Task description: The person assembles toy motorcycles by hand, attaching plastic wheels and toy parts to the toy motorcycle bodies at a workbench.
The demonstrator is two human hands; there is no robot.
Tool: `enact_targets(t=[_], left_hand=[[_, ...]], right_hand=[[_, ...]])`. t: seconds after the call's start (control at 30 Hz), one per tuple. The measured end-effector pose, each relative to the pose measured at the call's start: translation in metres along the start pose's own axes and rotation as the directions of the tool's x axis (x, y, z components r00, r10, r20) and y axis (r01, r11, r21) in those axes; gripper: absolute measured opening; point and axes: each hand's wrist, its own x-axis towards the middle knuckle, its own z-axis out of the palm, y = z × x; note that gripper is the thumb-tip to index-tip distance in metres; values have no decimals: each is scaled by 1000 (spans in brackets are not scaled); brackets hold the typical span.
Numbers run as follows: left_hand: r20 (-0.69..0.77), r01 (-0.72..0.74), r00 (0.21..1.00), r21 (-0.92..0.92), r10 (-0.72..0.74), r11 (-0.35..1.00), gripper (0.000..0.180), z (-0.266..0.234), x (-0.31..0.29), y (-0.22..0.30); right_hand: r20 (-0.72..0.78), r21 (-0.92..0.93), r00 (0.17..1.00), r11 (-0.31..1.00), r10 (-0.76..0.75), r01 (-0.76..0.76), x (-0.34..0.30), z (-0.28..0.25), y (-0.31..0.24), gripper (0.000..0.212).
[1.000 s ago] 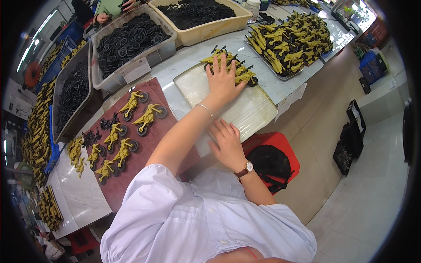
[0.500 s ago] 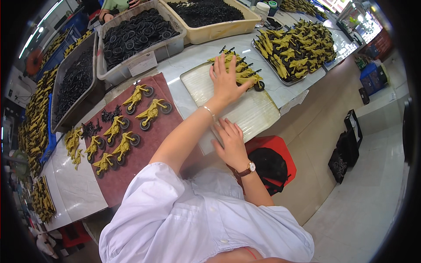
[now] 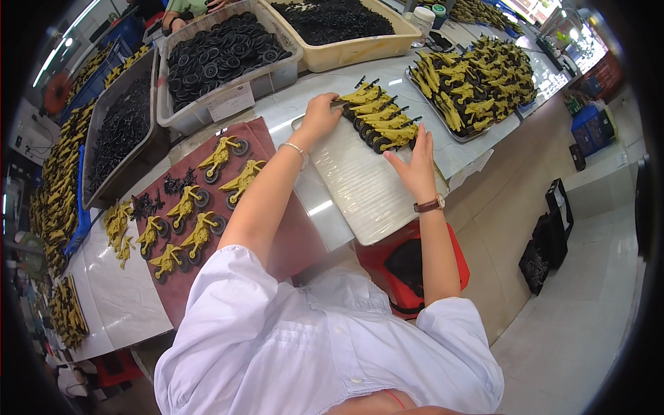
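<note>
One left hand (image 3: 320,117) and one right hand (image 3: 419,171) are set at opposite ends of a row of yellow-and-black toy motorcycles (image 3: 377,113).
The left hand is held with bent fingers at the row's left end, and whether anything is gripped by it cannot be told; the right hand is held open, thumb spread, beside the right end. The row is packed across the far end of a pale tray (image 3: 366,200). To the left, six motorcycles (image 3: 185,206) are laid out on a maroon cloth (image 3: 283,235). Beyond, black wheels (image 3: 225,59) are piled in a tub (image 3: 274,77) on the bench (image 3: 114,304).
</note>
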Motion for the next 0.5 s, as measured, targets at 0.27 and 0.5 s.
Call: enact_targets(t=[0.27, 0.5], left_hand=[[-181, -41, 982, 57, 51, 998, 25, 12, 0, -7], [-173, 69, 983, 44, -61, 997, 18, 12, 7, -1]], right_hand=[[16, -22, 1000, 1000, 11, -10, 5, 12, -8, 95], [-39, 3, 998, 999, -54, 54, 3, 18, -4, 94]])
